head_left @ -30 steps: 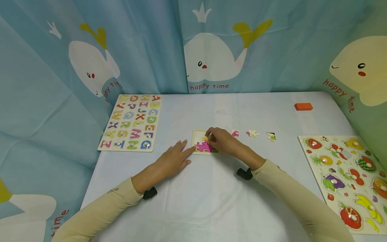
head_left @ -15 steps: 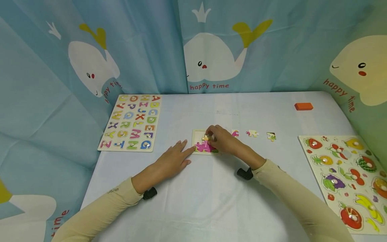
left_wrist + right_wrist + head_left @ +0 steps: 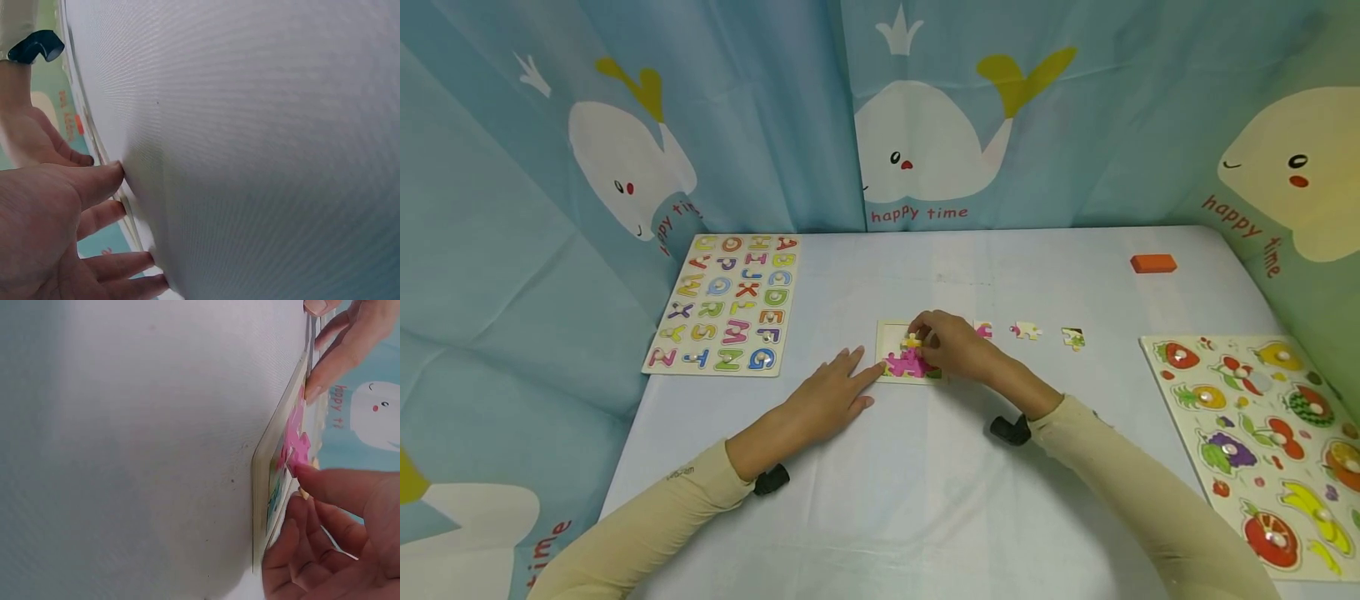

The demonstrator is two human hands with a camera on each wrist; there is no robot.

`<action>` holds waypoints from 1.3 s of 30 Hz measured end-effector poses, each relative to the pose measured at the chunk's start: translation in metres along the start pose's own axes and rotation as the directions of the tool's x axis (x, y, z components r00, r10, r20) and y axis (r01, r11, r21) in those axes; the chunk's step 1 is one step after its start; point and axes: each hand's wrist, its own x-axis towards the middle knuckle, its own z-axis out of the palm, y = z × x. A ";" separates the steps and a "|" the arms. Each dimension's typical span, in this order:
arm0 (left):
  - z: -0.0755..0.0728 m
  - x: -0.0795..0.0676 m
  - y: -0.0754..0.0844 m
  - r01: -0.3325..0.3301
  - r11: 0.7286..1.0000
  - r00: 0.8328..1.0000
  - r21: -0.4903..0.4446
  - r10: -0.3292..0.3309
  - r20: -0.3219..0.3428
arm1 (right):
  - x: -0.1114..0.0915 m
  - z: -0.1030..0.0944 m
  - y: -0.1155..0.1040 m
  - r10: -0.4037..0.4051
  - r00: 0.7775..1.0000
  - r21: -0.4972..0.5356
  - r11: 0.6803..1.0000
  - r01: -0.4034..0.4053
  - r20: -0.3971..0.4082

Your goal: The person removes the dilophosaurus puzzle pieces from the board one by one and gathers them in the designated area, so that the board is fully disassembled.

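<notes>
Currently, the right hand [image 3: 953, 347] pinches a pink-and-yellow piece [image 3: 912, 342] between its fingers, over the puzzle tray [image 3: 891, 335]. Fingers spread, the left hand [image 3: 823, 398] touches the tray's left edge; three loose pieces [image 3: 1026, 331] lie right of the tray.

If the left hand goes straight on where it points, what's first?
The jigsaw tray: the left hand has its index fingertip at the tray's left edge, likely touching, depth unclear.
</notes>
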 end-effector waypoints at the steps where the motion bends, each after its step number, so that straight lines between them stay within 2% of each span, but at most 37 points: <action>1: 0.000 0.000 0.000 -0.002 1.000 1.000 -0.002 0.002 -0.001 | 0.000 0.000 0.000 0.000 1.000 -0.002 1.000 0.000 -0.011; 6: 0.000 -0.001 0.000 -0.010 1.000 1.000 0.002 0.010 -0.005 | -0.001 -0.003 -0.001 -0.014 0.998 -0.010 1.000 0.013 -0.060; 11: 0.000 -0.001 0.000 -0.018 1.000 1.000 0.020 0.018 -0.008 | -0.007 -0.014 -0.004 -0.035 0.998 0.005 0.999 0.036 -0.056; 14: -0.001 -0.002 0.000 -0.019 1.000 1.000 0.018 0.020 -0.010 | -0.014 -0.029 -0.006 -0.026 0.999 0.027 0.999 0.028 -0.043; 20: 0.000 -0.003 -0.001 -0.016 1.000 1.000 0.000 0.016 -0.007 | -0.036 -0.065 -0.001 0.008 0.999 0.008 1.000 -0.007 -0.043; 24: 0.001 -0.002 -0.001 -0.017 1.000 1.000 0.013 0.017 -0.002 | -0.054 -0.089 0.011 0.047 0.998 -0.015 0.999 -0.048 -0.031; 28: 0.001 -0.001 -0.002 -0.024 0.999 1.000 0.021 0.024 -0.002 | -0.071 -0.108 0.031 0.076 0.997 -0.064 0.995 -0.077 -0.023; 33: 0.000 -0.002 -0.002 -0.025 1.000 1.000 0.018 0.025 0.003 | -0.085 -0.118 0.058 0.118 0.992 -0.105 0.988 -0.112 0.053; 39: 0.000 -0.001 -0.001 -0.021 0.999 1.000 0.024 0.021 0.003 | -0.091 -0.114 0.073 0.128 0.977 -0.057 0.991 -0.119 0.173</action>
